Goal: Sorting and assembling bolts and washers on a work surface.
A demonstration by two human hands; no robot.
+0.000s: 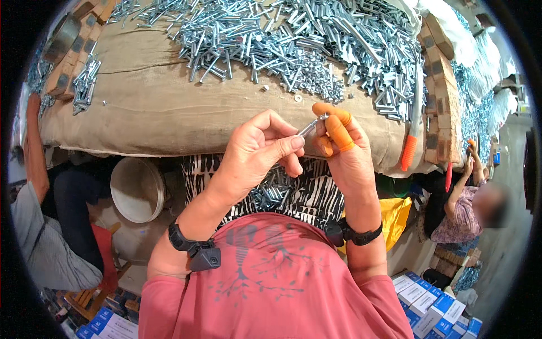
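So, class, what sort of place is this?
Probably a small hardware-assembly workshop: metal bolts and sleeves heaped on a cloth-covered worktable, with blue-and-white cartons nearby.

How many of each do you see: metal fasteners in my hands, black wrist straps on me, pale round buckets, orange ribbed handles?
Metal fastener in your hands: 1, seemingly one piece
Black wrist straps: 2
Pale round bucket: 1
Orange ribbed handle: 1
Total: 5

Moderately bright, diffuse light; metal fasteners (254, 46) glint; circular black vignette, edges bowed; co-worker's head (492, 204) blurred.
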